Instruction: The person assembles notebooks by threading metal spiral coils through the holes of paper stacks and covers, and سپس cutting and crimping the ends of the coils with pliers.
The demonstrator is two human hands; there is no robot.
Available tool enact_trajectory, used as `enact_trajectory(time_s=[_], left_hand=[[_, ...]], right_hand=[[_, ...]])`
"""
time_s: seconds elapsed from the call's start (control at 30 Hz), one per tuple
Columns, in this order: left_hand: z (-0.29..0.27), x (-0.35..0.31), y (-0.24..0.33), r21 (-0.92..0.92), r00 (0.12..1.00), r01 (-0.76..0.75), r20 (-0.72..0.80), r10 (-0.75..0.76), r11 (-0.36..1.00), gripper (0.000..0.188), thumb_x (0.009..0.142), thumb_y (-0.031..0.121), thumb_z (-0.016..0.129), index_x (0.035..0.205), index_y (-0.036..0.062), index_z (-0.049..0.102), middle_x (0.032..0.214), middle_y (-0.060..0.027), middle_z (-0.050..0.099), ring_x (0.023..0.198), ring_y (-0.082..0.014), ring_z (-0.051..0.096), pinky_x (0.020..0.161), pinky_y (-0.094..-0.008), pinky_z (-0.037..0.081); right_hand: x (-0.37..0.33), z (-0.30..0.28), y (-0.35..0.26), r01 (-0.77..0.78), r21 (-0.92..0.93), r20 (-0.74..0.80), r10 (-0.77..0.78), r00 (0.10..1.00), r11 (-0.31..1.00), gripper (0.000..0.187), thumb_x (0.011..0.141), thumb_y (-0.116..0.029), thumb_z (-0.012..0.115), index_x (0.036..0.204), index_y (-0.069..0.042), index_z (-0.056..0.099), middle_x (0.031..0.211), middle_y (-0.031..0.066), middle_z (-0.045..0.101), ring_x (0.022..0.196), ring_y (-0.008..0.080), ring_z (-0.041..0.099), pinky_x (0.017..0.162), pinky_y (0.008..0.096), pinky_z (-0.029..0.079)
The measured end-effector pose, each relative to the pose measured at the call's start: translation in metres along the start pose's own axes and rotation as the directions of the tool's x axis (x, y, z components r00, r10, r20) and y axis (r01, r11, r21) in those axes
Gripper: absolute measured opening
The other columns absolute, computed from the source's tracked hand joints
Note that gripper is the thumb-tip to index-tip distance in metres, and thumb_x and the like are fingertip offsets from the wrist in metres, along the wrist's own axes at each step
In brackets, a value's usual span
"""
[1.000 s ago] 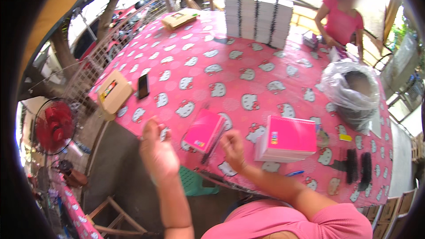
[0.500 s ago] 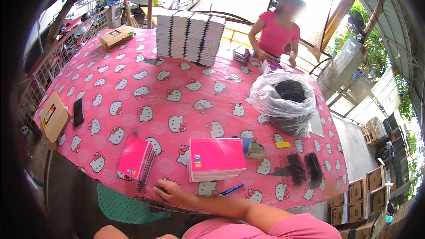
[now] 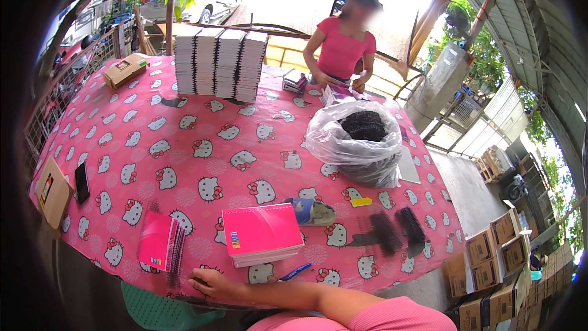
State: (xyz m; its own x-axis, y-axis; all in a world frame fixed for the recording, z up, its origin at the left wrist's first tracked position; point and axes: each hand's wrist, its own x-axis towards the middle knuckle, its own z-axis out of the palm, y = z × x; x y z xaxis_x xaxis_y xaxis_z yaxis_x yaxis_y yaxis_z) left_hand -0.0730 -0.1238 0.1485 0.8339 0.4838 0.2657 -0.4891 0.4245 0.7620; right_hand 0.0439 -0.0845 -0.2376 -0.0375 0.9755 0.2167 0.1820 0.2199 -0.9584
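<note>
My right hand [image 3: 209, 283] rests on the table's near edge, fingers loosely spread, with nothing seen in it. Its forearm crosses the bottom of the view from the right. Just left of the fingers lies a pink notebook [image 3: 155, 242] with black spiral coils [image 3: 176, 251] along its right side. Beyond and right of the hand sits a stack of pink-covered notebooks [image 3: 260, 230], a row of holes along the top cover's far edge. A blue pen-like tool [image 3: 296, 271] lies in front of that stack. My left hand is out of view.
Black coils [image 3: 409, 231] lie at the right, near a yellow tag [image 3: 361, 202] and a blue patterned cloth item [image 3: 313, 212]. Behind stands a plastic bag [image 3: 324, 138] of black coils. Tall notebook stacks [image 3: 217, 64], a phone [image 3: 82, 182] and a co-worker [image 3: 345, 49] are around the table.
The whole view has shifted, so the table's things sit further left in it. My right hand stays resting beside the coiled notebook. No object on the table has visibly been moved.
</note>
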Motion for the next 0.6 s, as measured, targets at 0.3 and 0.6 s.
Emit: enact_trajectory(time_s=[0.3,0.6], left_hand=[[0.01,-0.002,0.012,0.054,0.995,0.085,-0.048,-0.082,0.995,0.019,0.067,0.03,0.086,0.068,0.0252,0.067,0.108,0.0019,0.053,0.104,-0.0154,0.044,0.099,-0.0381,0.034],[0.005,-0.01,0.015,0.084,0.999,0.033,-0.006,-0.032,0.996,0.017,0.07,0.026,0.084,0.069,0.0245,0.068,0.093,0.0032,0.057,0.092,-0.0157,0.048,0.093,-0.0382,0.037]], right_hand=[[0.001,0.0,-0.007,0.025,-0.05,-0.028,-0.027,0.999,0.998,0.016,0.094,-0.017,0.056,0.093,-0.002,0.052,0.074,0.0163,0.051,0.068,0.0315,0.051,0.062,0.0398,0.041],[0.0,0.001,-0.014,-0.078,0.002,0.041,0.078,0.996,0.997,0.011,0.091,-0.01,0.056,0.097,-0.002,0.052,0.077,0.0163,0.054,0.072,0.0315,0.057,0.064,0.0413,0.043]])
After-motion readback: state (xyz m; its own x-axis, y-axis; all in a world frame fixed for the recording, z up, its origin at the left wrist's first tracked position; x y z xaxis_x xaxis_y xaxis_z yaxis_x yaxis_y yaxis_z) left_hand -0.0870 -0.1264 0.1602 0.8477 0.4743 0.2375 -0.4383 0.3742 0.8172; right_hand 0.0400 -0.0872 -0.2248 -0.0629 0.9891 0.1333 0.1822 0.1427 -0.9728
